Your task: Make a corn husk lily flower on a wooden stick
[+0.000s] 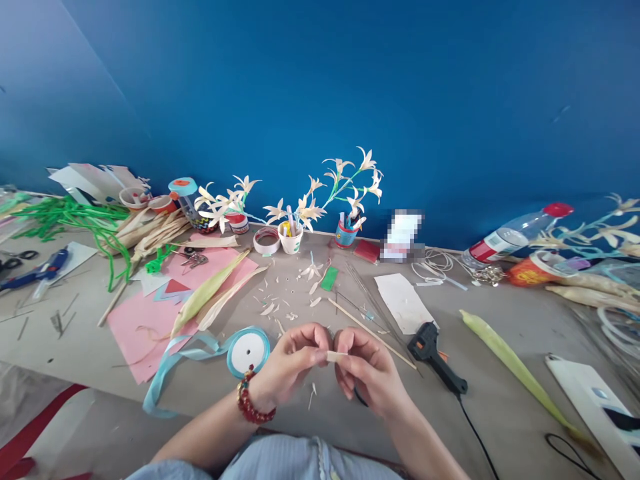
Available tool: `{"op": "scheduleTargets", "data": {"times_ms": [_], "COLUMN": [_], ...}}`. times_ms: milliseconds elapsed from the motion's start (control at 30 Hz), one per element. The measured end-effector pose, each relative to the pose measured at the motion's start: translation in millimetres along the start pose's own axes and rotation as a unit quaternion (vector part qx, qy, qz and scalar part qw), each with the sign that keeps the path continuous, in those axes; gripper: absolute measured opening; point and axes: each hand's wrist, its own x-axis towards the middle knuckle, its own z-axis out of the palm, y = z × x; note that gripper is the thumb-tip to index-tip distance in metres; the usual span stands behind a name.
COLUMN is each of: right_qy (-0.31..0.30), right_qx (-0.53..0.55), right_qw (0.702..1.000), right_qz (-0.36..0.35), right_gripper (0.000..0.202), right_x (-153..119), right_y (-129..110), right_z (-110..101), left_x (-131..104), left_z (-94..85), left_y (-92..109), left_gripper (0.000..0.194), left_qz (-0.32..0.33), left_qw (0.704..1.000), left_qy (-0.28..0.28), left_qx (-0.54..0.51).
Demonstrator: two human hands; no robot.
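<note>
Near the table's (350, 413) front edge, both hands (300, 363) pinch a pale strip (337, 357), the ribbon spool (249, 351) just beside.

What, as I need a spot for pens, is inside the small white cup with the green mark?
A pale, pen-like stick and something yellow show at the mouth of the small white cup. Its wall hides whatever sits lower down.

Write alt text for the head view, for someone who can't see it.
Two hands, left and right, hold a small pale strip above a cluttered grey table, with blue ribbon, a black glue gun and pale flowers around.
</note>
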Motion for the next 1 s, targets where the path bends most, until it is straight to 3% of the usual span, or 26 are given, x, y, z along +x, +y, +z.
{"op": "scheduleTargets", "data": {"times_ms": [133,400,500,733,1000], "right_qy": [-0.010,0.021,0.021,0.000,0.022], "right_qx": [0.042,-0.042,-0.047,0.081,-0.024], "right_qw": [0.999,0.999,0.999,0.996,0.999], "right_qz": [-0.009,-0.014,-0.012,-0.022,-0.026], "right_gripper": [0.025,0.028,0.029,0.025,0.025], "right_x": [0.6,-0.1,-0.4,1.2,-1.1], "right_y": [0.9,-0.5,0.9,-2.0,-0.4], "right_z": [-1.0,0.2,1.4,0.3,-1.7], "left_x": [1.0,-6.5,-4.7,1.0,-3.6], "left_z": [3.3,-0.5,0.9,2.9,1.6], "left_y": [0.8,0.6,-1.2,1.1,4.4], "left_gripper": [0.023,0.028,0.026,0.021,0.020], "left_qz": [0.003,-0.002,0.004,0.044,0.030], "left_qw": [0.998,0.997,0.998,0.998,0.997], "left_qy": [-0.001,0.001,0.000,-0.003,-0.001], "left_qx": [-0.063,0.082,0.058,-0.047,0.078]}}
